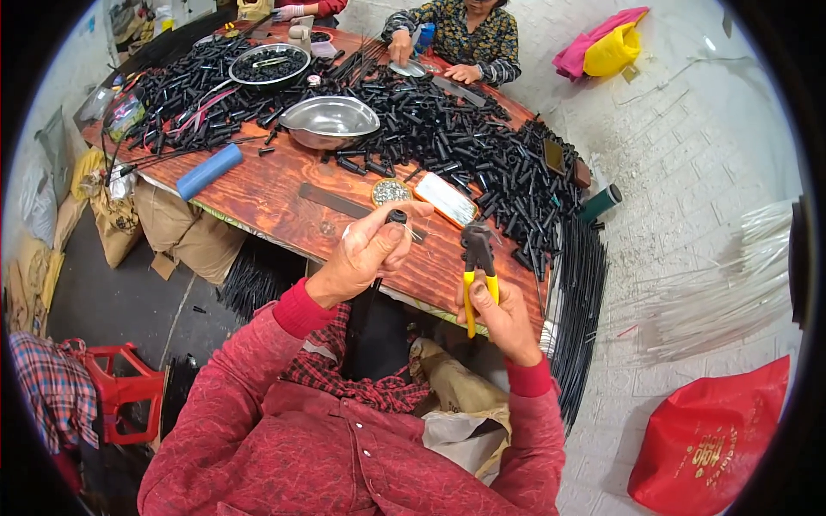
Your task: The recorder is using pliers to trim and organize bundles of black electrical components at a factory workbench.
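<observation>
My left hand (pixel 363 251) is closed around a black tubular piece (pixel 397 217) whose round end sticks up between thumb and fingers. Thin pale strands show beside its tip. In my right hand (pixel 503 316) are pliers with yellow handles (pixel 470 297) and a dark head, which points up and away from me, apart from the tube. Just beyond my hands on the wooden table (pixel 258 202) sit a round tub of small shiny metal bits (pixel 391 191) and an orange-rimmed tray (pixel 447 198) with white contents. A flat metal strip (pixel 331 200) lies partly behind my left hand.
Black tubes (pixel 456 146) are heaped across the table around a steel bowl (pixel 329 120) and a basin of black pieces (pixel 268 64). A blue roll (pixel 209 171) lies at left. Another person's hands (pixel 465 74) work opposite. Long black rods (pixel 575 318) stand at the right edge.
</observation>
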A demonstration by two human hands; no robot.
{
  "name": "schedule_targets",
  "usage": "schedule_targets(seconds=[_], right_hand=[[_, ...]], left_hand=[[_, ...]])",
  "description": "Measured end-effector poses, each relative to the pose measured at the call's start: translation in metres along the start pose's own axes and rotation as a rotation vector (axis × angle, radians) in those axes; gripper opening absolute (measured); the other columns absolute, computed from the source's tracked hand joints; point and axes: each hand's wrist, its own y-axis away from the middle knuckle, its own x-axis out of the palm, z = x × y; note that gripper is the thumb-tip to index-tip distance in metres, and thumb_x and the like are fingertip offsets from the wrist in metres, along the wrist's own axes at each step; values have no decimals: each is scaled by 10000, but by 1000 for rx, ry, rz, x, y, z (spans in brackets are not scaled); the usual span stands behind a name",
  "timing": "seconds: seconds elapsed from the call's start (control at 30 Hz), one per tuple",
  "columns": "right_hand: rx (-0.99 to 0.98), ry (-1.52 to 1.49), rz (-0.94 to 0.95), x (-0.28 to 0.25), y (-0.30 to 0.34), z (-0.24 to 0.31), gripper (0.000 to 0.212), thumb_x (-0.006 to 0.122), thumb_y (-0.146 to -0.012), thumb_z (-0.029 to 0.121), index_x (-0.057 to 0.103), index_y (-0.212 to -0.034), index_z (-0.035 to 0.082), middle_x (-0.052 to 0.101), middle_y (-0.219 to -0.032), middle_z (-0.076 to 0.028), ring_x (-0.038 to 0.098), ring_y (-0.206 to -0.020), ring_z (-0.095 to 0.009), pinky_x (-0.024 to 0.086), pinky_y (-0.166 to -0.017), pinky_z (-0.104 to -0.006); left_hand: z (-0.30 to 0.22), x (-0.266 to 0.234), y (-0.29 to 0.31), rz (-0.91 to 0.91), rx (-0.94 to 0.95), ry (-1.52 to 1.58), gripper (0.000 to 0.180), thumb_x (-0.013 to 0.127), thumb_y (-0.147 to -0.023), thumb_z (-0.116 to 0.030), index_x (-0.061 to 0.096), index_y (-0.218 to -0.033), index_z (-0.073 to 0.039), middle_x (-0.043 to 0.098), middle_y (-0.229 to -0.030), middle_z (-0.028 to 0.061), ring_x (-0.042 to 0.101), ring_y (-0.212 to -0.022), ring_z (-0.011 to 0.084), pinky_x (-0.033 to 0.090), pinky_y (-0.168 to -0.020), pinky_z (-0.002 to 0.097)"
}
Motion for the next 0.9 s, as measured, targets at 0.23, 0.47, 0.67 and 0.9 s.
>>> schedule_targets(seconds=[0.23,0.47,0.67,0.9], right_hand=[[-334,1052,51,21,-3,75,193,656,-880,162,650,-987,2,620,-869,-177,618,-752,-345,466,-660,-376],[-401,1354,42,20,-2,98,206,646,-801,73,635,-1000,19,647,-967,-159,636,-865,-360,509,-707,-400],[-459,1440,167,13,-11,108,209,621,-770,67,600,-969,9,615,-906,-154,614,-841,-369,497,-666,-439],[-459,1479,156,7,-5,101,283,620,-776,59,604,-1053,8,629,-1019,-137,612,-909,-348,488,-740,-428]], left_hand=[[-5,0,9,29,16,-29,511,498,-1008,-369,439,-1333,22,367,-634,-26,345,-530,54,293,-474,200],[-6,9,10,69,-20,43,491,538,-996,-330,439,-1332,14,390,-631,-14,343,-527,55,293,-477,197],[-5,7,15,21,-24,158,437,544,-997,-247,441,-1333,12,375,-660,-28,325,-560,47,294,-497,195],[-4,9,10,48,-48,171,450,566,-986,-297,475,-1297,15,398,-663,-23,342,-565,47,292,-491,194]])
